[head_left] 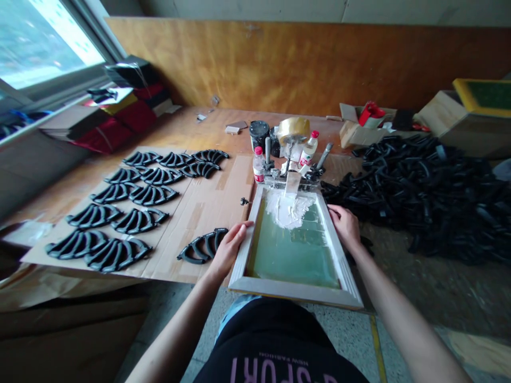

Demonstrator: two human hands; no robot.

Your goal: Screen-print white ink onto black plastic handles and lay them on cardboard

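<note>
Screen frame (295, 291), one: extended from the near side of the clamp (275, 181); seemed stiff and fairly light, the mesh (293, 255) fragile, the white paste (285, 210) slippery; side rails (244, 255) offered the safest hold. Left hand (231, 242), right hand (346, 226): both curled nearly closed, each grasping one of the side rails.

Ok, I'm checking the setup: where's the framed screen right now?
The framed screen is just right of centre in the head view, between the left hand and right hand, with cardboard to its left.
</note>
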